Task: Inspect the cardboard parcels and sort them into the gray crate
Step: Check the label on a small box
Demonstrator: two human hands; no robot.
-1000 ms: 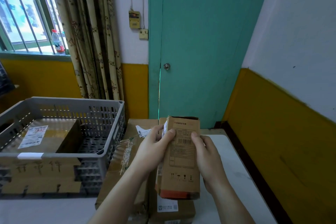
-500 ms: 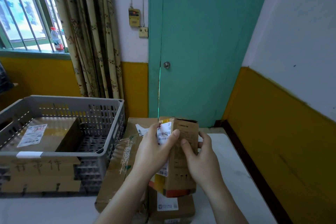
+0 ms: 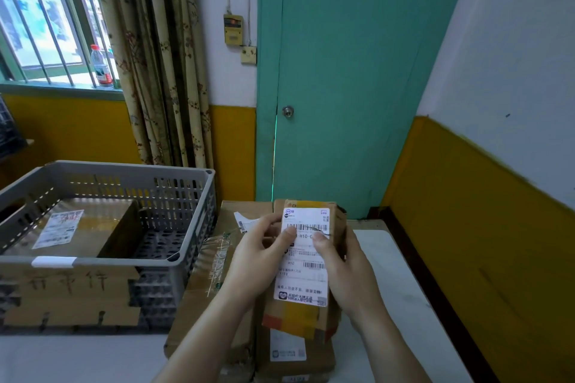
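At lower centre of the frame, the small brown cardboard parcel (image 3: 306, 261), gripped by the left hand (image 3: 258, 261) and right hand (image 3: 345, 264), has been turned label-forward for inspection, right of the gray slatted plastic crate (image 3: 174, 258).

Bare forearms, left hand (image 3: 259, 258), right hand (image 3: 345, 270), sleeveless.

Dim, soft daylight from the window (image 3: 46, 19) — wide-angle bowing at edges
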